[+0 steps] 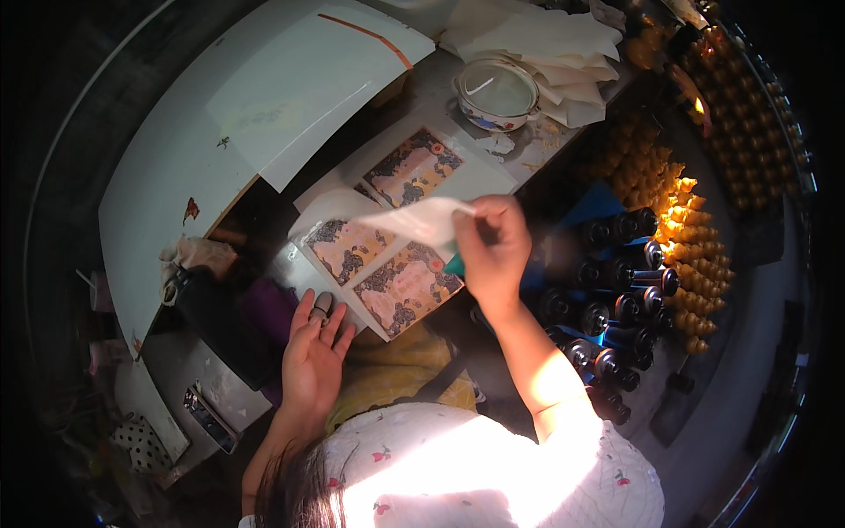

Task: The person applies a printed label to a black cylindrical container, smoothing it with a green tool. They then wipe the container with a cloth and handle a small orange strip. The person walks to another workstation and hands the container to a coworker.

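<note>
My right hand (498, 257) pinches the edge of a thin whitish translucent sheet (422, 221), blurred and lifted above the work surface. A small green piece (455, 265) shows beside that hand; whether I hold it, I cannot tell. Beneath the sheet lie flat panels with a pink, yellow and dark printed pattern: one near me (409, 294), one to its left (346, 251) and one farther back (416, 168). The raised sheet partly covers them. My left hand (311, 369), palm up with fingers apart, is by the panels' left front edge. A grey cover (322, 303) sits on one finger.
An enamel pot with a lid (498, 92) stands at the back, before crumpled cream sheets (574, 66). White boards (178, 132) fill the left. Several dark cylinders (620, 270) and gold gourd-shaped pieces (693, 270) crowd the right. A phone-like object (210, 419) lies lower left.
</note>
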Available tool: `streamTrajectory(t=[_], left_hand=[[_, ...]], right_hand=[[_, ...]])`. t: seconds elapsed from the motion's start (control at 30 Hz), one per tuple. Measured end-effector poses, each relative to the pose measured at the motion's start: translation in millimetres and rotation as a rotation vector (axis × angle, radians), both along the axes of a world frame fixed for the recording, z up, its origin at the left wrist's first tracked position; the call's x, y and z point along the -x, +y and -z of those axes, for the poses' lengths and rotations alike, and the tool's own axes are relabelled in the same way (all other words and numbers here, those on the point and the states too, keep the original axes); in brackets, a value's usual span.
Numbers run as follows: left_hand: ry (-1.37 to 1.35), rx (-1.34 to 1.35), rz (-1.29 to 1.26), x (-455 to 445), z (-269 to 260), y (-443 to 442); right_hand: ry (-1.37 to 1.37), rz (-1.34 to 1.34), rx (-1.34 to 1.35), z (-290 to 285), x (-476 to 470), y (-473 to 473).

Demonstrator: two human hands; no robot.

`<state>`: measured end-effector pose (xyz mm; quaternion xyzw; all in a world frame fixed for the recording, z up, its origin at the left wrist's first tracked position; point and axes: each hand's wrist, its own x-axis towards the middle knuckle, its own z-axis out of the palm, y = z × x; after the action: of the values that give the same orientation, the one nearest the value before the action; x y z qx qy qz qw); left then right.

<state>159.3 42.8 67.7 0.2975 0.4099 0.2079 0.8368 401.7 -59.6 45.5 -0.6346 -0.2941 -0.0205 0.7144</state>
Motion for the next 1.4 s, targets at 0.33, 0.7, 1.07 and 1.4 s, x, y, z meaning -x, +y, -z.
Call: streamTrajectory(t=[0.33, 0.7, 1.07, 1.4], left_hand=[[0.020, 0.040, -0.169, -24, 2, 13], [-0.068, -0.467, -0.125, -29, -8, 23], [-0.342, -0.834, -0.188, -29, -21, 29], [0.059, -0.052, -0.050, -27, -28, 2]], right_hand=[[0.292, 0.113, 0.270, 58, -57, -18], [-0.822, -0.256, -0.088, -43, 51, -4], [-0.518, -0.690, -0.372, -73, 51, -10], [0.602, 0.274, -0.123, 61, -22, -25]])
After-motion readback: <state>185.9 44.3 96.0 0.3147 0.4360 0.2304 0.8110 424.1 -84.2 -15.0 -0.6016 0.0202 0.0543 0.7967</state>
